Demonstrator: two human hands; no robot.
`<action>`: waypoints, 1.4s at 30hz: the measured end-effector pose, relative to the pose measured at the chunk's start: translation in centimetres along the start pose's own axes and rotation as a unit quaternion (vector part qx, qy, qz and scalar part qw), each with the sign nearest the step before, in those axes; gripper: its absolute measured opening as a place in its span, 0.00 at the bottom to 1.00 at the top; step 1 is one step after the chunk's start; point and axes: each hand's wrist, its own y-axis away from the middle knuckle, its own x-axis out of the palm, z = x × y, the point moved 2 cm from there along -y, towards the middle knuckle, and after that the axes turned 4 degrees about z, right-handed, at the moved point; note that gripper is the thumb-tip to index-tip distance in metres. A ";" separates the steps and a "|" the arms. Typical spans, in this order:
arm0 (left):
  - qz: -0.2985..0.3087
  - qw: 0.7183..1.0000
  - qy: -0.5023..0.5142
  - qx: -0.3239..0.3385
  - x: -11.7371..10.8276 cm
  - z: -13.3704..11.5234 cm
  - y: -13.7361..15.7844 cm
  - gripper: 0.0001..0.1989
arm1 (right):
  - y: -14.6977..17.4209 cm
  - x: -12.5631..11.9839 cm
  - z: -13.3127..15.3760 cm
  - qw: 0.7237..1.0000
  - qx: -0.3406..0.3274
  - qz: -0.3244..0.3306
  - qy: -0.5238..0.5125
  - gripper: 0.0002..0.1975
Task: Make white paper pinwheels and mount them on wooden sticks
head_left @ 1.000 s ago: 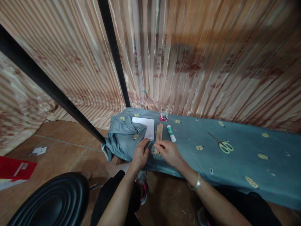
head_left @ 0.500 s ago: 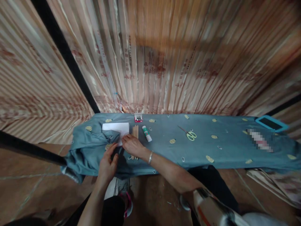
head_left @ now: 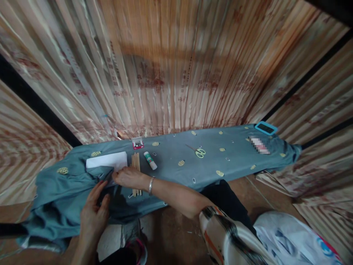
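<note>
White paper (head_left: 107,160) at curled right hand (head_left: 130,177), hold unclear; left hand (head_left: 95,211) loosely open, empty.

Bare left hand (head_left: 94,213): we stretch it forward, fingers extended, thumb spread away from them.
Bare left forearm (head_left: 85,246): ours rises from the bottom edge, only a short stretch showing.
Bare right hand (head_left: 131,177): we curl its fingers, knuckles pointing left; its grip is unclear.
Right wrist: we wear a narrow, silver-coloured bracelet (head_left: 150,185) around it.
Right arm (head_left: 176,198): ours slants leftward, a white, black and orange cloth sleeve (head_left: 223,235) ending near the elbow.
</note>
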 end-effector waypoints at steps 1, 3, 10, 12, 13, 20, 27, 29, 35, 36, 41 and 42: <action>0.003 1.000 -0.002 -0.006 0.0 -0.1 0.0 0.21 | -0.1 -0.1 -0.1 1.000 -0.005 0.002 -0.004 0.10; 0.011 1.000 -0.003 -0.021 -0.1 -0.3 -0.1 0.21 | -0.4 -0.2 -0.4 1.000 -0.015 0.005 -0.012 0.10; -0.001 1.000 0.005 -0.026 -0.1 -0.8 -0.1 0.20 | -0.8 0.0 -0.9 0.999 -0.021 0.006 -0.031 0.12; -0.002 0.999 0.004 -0.033 0.0 -0.7 -0.1 0.21 | -0.7 0.2 -0.9 0.999 -0.022 0.005 -0.032 0.13; -0.001 0.999 0.004 -0.037 0.0 -0.7 -0.1 0.21 | -0.7 0.2 -0.9 0.999 -0.021 0.004 -0.032 0.13; 0.001 0.999 0.007 -0.046 -0.1 -1.0 -0.3 0.23 | 0.5 0.2 -0.5 1.000 -0.021 -0.007 -0.015 0.14; -0.002 1.000 -0.020 -0.014 0.6 -0.7 -0.5 0.20 | 3.1 -2.3 0.1 0.999 -0.018 -0.042 0.024 0.13; 0.007 1.000 -0.027 0.003 0.9 -0.7 -0.6 0.20 | 4.2 -3.0 0.1 0.998 -0.011 -0.047 0.028 0.13; 0.005 0.994 -0.058 0.090 1.6 -2.3 -0.6 0.16 | 8.8 -4.5 -0.1 0.996 0.002 -0.089 0.006 0.13; 0.000 0.992 -0.060 0.114 1.7 -2.8 -0.6 0.16 | 9.9 -4.8 -0.2 0.995 0.009 -0.095 -0.004 0.12; 0.016 0.981 -0.052 0.184 2.7 -5.9 -0.2 0.14 | 15.6 -5.9 -1.1 0.980 0.067 -0.169 -0.085 0.11; 0.021 0.979 -0.048 0.196 3.0 -6.5 0.0 0.13 | 16.7 -6.1 -1.4 0.972 0.078 -0.197 -0.105 0.10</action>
